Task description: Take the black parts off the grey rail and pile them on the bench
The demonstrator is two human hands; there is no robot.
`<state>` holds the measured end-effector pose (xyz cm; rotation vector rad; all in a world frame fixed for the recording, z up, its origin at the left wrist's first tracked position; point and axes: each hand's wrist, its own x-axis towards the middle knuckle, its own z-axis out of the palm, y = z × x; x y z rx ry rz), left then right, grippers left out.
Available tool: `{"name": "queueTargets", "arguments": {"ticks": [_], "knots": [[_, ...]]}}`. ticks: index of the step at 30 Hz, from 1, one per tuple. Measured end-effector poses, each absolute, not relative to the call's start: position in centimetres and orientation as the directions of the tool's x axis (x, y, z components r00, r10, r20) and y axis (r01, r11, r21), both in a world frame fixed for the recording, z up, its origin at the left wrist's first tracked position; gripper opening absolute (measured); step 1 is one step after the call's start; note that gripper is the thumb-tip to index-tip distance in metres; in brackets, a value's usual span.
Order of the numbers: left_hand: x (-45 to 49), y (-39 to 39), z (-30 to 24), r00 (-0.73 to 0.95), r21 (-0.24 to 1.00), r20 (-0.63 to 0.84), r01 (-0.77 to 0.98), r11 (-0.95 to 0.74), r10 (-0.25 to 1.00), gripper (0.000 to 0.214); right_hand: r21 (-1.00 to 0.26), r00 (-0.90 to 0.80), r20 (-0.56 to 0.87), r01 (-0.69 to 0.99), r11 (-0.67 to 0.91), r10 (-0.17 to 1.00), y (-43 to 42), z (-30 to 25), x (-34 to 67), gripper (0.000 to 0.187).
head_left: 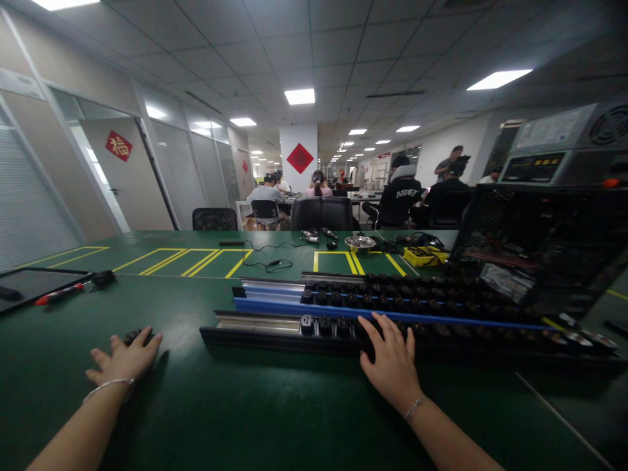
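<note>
My left hand (125, 358) lies flat on the green mat with fingers stretched out, its fingertips over a small black part (132, 336). My right hand (390, 361) rests with spread fingers on the near edge of a long rack (265, 318) of metal and blue rails. The rails carry rows of small black round parts (392, 294). The fingertips of the right hand touch the nearest row. Both wrists wear thin bracelets.
An open computer case (544, 242) stands at the right. A dark tray (29, 284) and a red-handled tool (59, 294) lie at the left. A metal bowl (360, 243), cables and a yellow box (424, 255) sit further back. Several people sit at desks behind.
</note>
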<state>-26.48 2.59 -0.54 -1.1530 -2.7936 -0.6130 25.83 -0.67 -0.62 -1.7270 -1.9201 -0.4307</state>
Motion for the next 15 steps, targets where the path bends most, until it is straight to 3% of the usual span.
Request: {"name": "queueTargets", "arguments": {"ticks": [2, 4, 7, 11, 15], "knots": [[-24.4, 3.2, 0.1, -0.789, 0.406, 0.206, 0.607, 0.684, 0.579, 0.051, -0.105, -0.049, 0.574, 0.986, 0.132, 0.817, -0.7, -0.7, 25.8, 0.055], [-20.9, 3.8, 1.3, -0.73, 0.435, 0.306, 0.678, 0.593, 0.611, 0.052, -0.104, -0.046, 0.581, 0.986, 0.131, 0.813, -0.6, -0.7, 25.7, 0.055], [-13.5, 3.9, 3.5, -0.388, 0.319, 0.522, 0.915, 0.249, 0.76, 0.05, -0.104, -0.05, 0.578, 0.985, 0.135, 0.814, -0.6, -0.8, 25.7, 0.056], [-3.0, 2.9, 4.6, 0.106, 0.169, 0.559, 0.956, -0.238, 0.823, 0.042, -0.103, -0.058, 0.565, 0.985, 0.14, 0.823, -0.6, -0.7, 25.8, 0.057], [3.1, 2.1, 3.6, 0.222, 0.186, 0.503, 0.916, -0.355, 0.835, 0.046, -0.105, -0.059, 0.566, 0.984, 0.143, 0.822, -0.8, -0.6, 25.9, 0.057]]}}
